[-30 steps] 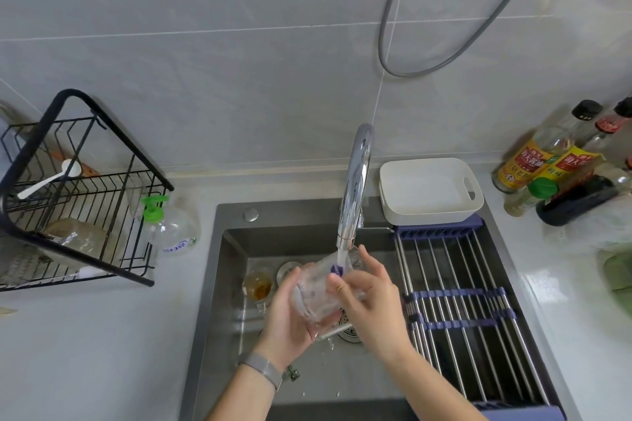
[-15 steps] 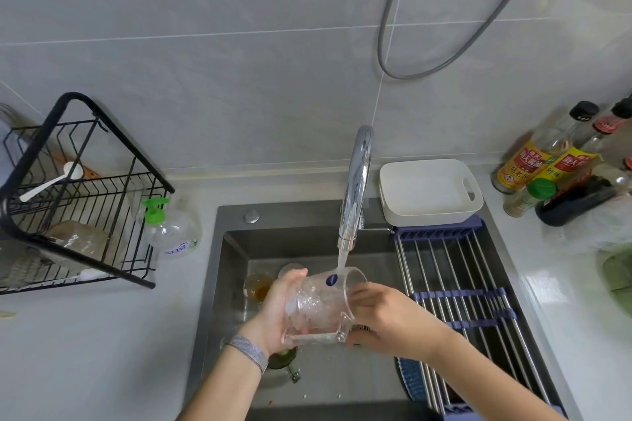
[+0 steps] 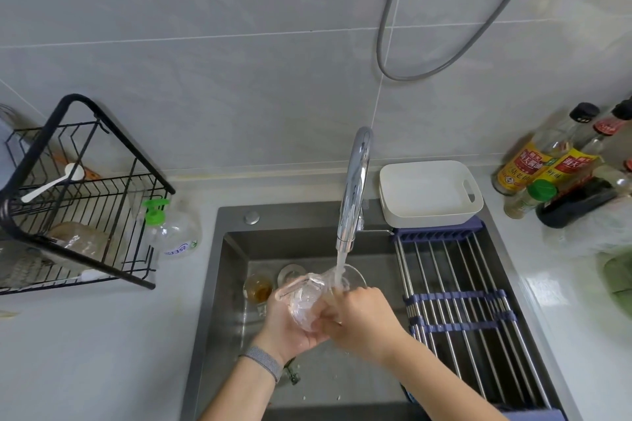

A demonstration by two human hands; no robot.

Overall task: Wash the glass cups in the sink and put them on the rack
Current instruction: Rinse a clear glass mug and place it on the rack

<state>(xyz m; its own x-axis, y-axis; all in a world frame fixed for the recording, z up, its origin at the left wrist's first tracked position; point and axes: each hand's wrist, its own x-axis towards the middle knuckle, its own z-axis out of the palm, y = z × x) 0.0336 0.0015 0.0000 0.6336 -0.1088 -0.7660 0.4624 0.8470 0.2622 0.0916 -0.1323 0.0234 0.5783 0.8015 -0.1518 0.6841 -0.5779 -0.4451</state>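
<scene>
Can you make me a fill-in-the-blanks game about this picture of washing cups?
1. Water runs from the ____ onto the clear glass cup.
2. The left hand and the right hand both hold the same ____.
3. Another cup, with brown liquid in it, stands inside the ____.
4. The dish soap bottle has a pump that is ____ in colour.

Missing words: faucet; cup; sink; green
</scene>
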